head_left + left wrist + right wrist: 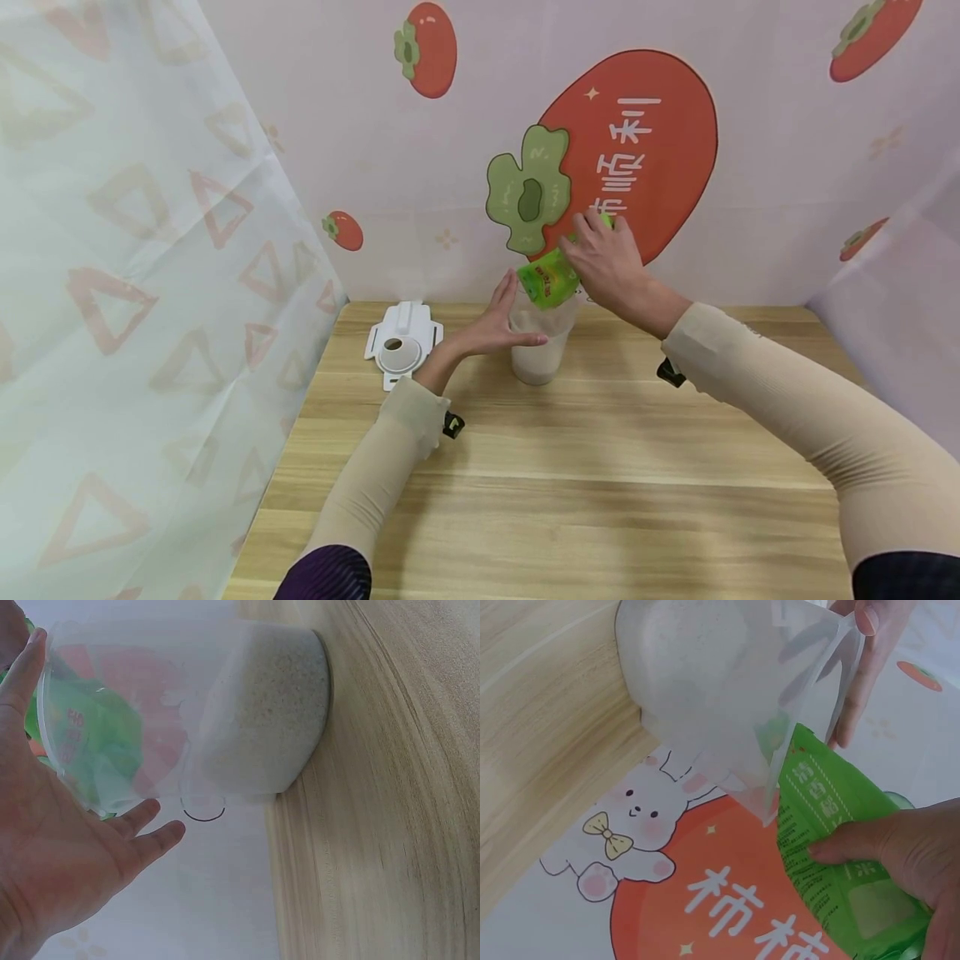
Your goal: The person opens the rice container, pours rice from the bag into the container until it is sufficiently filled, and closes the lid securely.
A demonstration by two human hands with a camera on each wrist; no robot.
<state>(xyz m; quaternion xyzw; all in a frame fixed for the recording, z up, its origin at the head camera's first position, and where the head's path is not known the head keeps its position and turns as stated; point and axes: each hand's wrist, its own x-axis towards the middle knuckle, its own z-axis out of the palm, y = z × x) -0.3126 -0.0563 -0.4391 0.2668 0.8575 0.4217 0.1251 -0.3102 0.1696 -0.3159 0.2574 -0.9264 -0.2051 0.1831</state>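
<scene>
A clear plastic container [537, 363] stands on the wooden table, its lower part holding pale rice [285, 705]. With thumb and fingers spread and mostly straight, my left hand [489, 327] lies against the container's left side near the rim. My right hand [603, 260] grips a green rice bag [855, 877], tilted so that its lower end sits at the container's mouth. Through the container wall, part of the green bag shows in the left wrist view. Whether grains are flowing out cannot be made out.
Left of the container lies a white plastic lid-like piece [405, 342] with a round opening. Behind the table rises a wall covering [450, 183] printed with persimmons. Another patterned sheet [165, 250] hangs on the left. Bare wooden tabletop [585, 500] extends toward the front.
</scene>
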